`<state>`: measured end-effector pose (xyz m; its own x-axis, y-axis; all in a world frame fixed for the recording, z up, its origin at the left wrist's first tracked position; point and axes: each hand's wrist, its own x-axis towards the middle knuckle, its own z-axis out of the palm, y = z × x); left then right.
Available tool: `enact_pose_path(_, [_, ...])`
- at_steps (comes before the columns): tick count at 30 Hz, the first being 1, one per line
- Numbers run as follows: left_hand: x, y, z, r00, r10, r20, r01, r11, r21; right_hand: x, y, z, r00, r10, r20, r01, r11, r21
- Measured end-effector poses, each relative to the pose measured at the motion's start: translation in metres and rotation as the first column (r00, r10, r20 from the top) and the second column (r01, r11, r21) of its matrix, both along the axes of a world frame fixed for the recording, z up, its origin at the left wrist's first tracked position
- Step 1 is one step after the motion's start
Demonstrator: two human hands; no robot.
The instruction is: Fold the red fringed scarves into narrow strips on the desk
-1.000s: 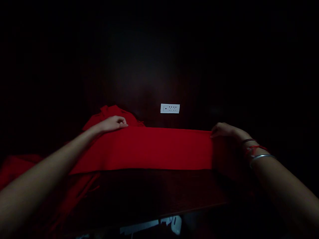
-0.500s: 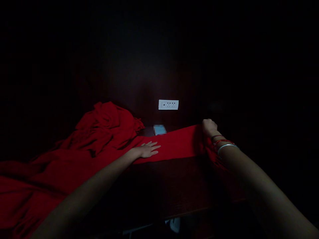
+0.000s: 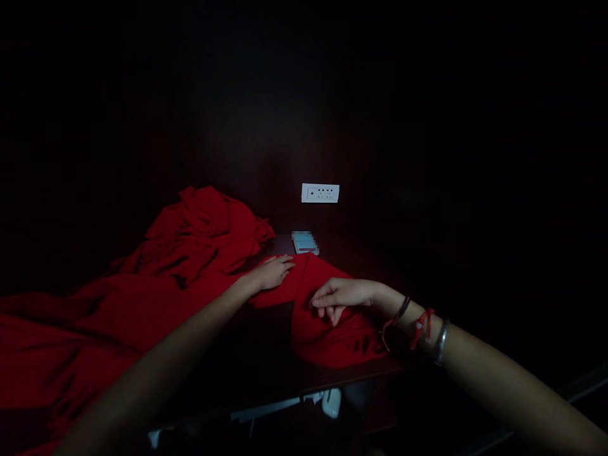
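A long red fringed scarf (image 3: 90, 316) spreads over the dark wooden surface, heaped in loose folds toward the back left. My left hand (image 3: 274, 273) lies flat on a narrow stretch of it, palm down with fingers extended. Just to its right, the scarf's end (image 3: 308, 339) is turned over toward me at a slant, its fringe near the front edge. Over this turned part hovers my right hand (image 3: 342, 295), fingers loosely bent and thumb apart, with no cloth visibly gripped. Several bracelets circle the right wrist.
A white wall socket (image 3: 320, 193) is on the dark back wall. Below it lies a small light-blue item (image 3: 304, 242), partly blurred out. Under the surface's front edge (image 3: 342, 378) some pale things show, including a white rounded object (image 3: 331, 403). Most surroundings are too dark to make out.
My right hand has come left and toward me, folding the scarf's stretched end over and letting it go. My left hand has shifted slightly left and away from me, still pressing the cloth.
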<state>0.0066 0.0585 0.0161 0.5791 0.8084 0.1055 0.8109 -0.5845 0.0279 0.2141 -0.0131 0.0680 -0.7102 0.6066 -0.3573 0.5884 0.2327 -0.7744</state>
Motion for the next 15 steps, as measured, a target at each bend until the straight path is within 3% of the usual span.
enact_pose_path(2, [-0.021,-0.009,0.0,0.998,0.065,-0.022,-0.065,0.998,0.014,0.006,0.004,-0.007,1.0,-0.028,0.005,0.027,0.981,0.191])
enact_pose_path(4, [-0.035,-0.019,-0.004,0.993,0.09,-0.078,-0.098,0.99,-0.104,0.015,0.011,-0.015,0.998,-0.053,0.033,0.031,0.88,0.474])
enact_pose_path(6, [-0.041,-0.026,-0.007,0.992,0.071,-0.104,-0.094,0.967,-0.237,0.022,0.013,-0.025,0.992,-0.042,0.118,-0.044,0.766,0.641])
enact_pose_path(8, [-0.041,-0.029,-0.007,0.993,0.07,-0.098,-0.098,0.946,-0.311,0.025,0.009,-0.038,0.974,-0.051,0.22,-0.116,0.725,0.679])
enact_pose_path(11, [-0.031,-0.026,0.0,0.989,0.073,-0.126,-0.117,0.914,-0.388,0.028,-0.003,-0.051,0.948,-0.078,0.31,-0.16,0.723,0.672])
enact_pose_path(15, [-0.014,-0.021,0.009,0.994,0.01,-0.106,-0.053,0.908,-0.416,0.045,-0.012,-0.047,0.919,-0.082,0.385,-0.193,0.758,0.623])
